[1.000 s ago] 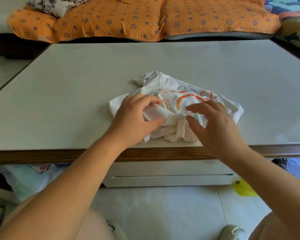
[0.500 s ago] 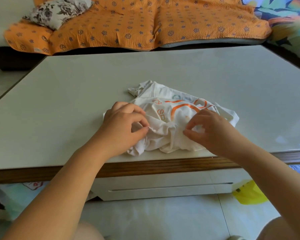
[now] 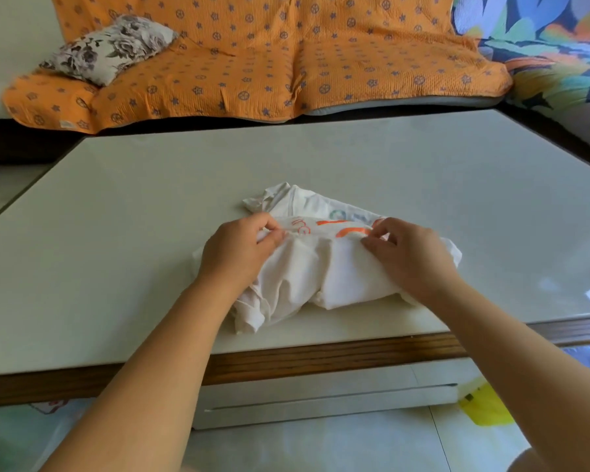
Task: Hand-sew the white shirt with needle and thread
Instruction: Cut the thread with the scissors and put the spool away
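A crumpled white shirt (image 3: pixel 321 267) with orange and teal print lies near the front edge of the pale table (image 3: pixel 116 250). My left hand (image 3: pixel 235 250) pinches a fold of the cloth at the shirt's left side. On the right side my right hand (image 3: pixel 409 253) pinches the same raised fold, fingers curled over the fabric. The fold is stretched between the two hands. No needle or thread shows in the head view.
A sofa under an orange patterned cover (image 3: pixel 252 63) stands behind the table, with a floral cushion (image 3: pixel 109 49) on its left. The table's wooden front rim (image 3: pixel 321 359) runs below the shirt. A yellow object (image 3: pixel 484 407) lies on the floor at right.
Both hands have gathered the shirt's near edge and pulled it up and back over the print. The camera has tilted up, showing more of the sofa.
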Demonstrator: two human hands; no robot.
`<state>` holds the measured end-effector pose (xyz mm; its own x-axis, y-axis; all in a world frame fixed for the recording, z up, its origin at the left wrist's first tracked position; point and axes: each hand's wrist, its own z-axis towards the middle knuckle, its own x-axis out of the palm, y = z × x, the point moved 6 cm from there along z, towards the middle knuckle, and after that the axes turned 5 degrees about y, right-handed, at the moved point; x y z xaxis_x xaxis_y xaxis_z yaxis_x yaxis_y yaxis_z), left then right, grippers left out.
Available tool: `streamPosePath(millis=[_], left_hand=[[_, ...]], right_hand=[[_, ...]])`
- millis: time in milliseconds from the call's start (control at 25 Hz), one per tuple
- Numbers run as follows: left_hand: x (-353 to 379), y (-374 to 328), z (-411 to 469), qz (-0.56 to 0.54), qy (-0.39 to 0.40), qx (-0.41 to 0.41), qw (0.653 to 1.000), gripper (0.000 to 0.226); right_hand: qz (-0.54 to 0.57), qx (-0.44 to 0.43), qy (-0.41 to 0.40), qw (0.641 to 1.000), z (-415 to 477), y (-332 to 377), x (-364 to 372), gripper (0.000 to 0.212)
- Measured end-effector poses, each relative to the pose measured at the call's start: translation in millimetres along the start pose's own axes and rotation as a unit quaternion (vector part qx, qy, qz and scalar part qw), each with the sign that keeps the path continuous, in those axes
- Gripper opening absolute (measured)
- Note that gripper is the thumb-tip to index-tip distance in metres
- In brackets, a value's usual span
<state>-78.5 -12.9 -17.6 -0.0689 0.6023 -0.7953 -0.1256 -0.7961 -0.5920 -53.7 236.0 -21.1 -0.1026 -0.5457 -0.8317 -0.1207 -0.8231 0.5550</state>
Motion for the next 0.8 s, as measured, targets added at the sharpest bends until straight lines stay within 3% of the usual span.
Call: streamPosePath(millis=[80,200,280,360,440,560,720,800], left_hand=[[6.8,-3.6,1.2,0.070,-0.010,-0.004,0.997,0.012],[2.0,-46.0,-12.8,0.150,-0.126,0.145,0.970,0.021],[15.7,-67.7,-27.0,0.140,-0.083,0.209,0.964,0.031],[29.7,-57.5,-29.2,0.128,0.021,0.139,0.982,0.045],[27.1,-33.7,-27.3,0.065,0.060,0.060,0.994,0.048],[4.1,-26.9,-26.7,-0.008,0.056,0.058,0.997,0.041],[-12.9,-16.3,-29.7,0.081,0.067,0.033,0.994,0.045],[-25.8,-26.0,-35.0,0.112,-0.025,0.067,0.991,0.039]], right_hand=[[-0.091,-0.025,-0.016,0.995,-1.4,-0.2,10.6,0.023],[-0.123,-0.051,-0.042,0.990,-1.0,4.7,12.2,0.024],[-0.108,-0.050,-0.038,0.992,1.5,3.0,10.7,0.023],[-0.044,-0.036,-0.011,0.998,4.4,-1.9,11.3,0.020],[0.038,-0.018,0.026,0.999,7.8,-6.6,10.7,0.015],[0.093,-0.014,0.037,0.995,11.0,-12.1,5.2,0.014],[0.010,-0.029,0.005,1.000,10.5,-18.2,3.6,0.014],[-0.035,-0.011,-0.001,0.999,9.2,-15.1,6.8,0.018]])
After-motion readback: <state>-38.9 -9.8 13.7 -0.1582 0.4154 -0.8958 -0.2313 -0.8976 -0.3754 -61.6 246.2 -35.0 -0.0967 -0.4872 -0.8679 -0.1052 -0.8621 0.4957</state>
